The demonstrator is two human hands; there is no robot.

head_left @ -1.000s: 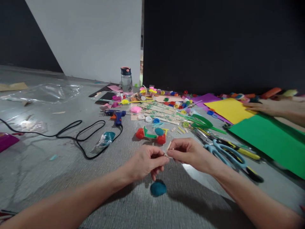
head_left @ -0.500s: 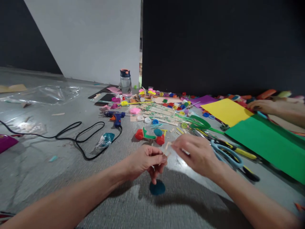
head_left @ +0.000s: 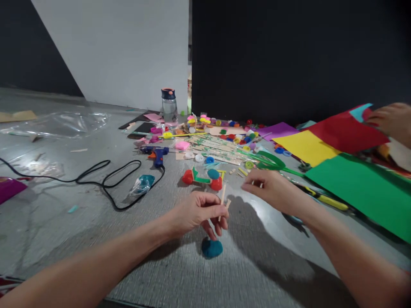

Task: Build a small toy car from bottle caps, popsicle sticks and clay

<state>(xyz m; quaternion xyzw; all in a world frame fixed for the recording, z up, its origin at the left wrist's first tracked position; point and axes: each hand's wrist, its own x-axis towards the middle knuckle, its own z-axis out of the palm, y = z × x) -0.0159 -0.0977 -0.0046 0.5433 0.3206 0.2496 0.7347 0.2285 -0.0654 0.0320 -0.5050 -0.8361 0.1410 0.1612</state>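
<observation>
My left hand (head_left: 210, 214) is closed in a pinch on short thin wooden stick pieces (head_left: 222, 197), which point upward from its fingertips. Just below its lower fingers lies a teal lump of modelling clay (head_left: 212, 248); whether they touch I cannot tell. My right hand (head_left: 268, 187) hovers to the right with loosely bent fingers, a gap showing between them, and no object visible in it. Small stick scraps (head_left: 241, 173) lie just beyond its fingertips. Ahead stands a small model (head_left: 202, 179) with red clay balls, green sticks and a teal clay lump on it.
A glue gun (head_left: 158, 156) with a black cord (head_left: 104, 186) and a bagged teal clay pack (head_left: 144, 184) are at left. Green-tipped sticks (head_left: 215, 147), bottle caps and a water bottle (head_left: 169, 105) stand behind. Green paper (head_left: 362, 188) lies right; another person's hand (head_left: 390, 119) holds red paper (head_left: 348, 128).
My right hand has moved away from the left, to the right, leaving the stick pieces in my left hand. The other person's hand has lifted, and red paper now shows beside it.
</observation>
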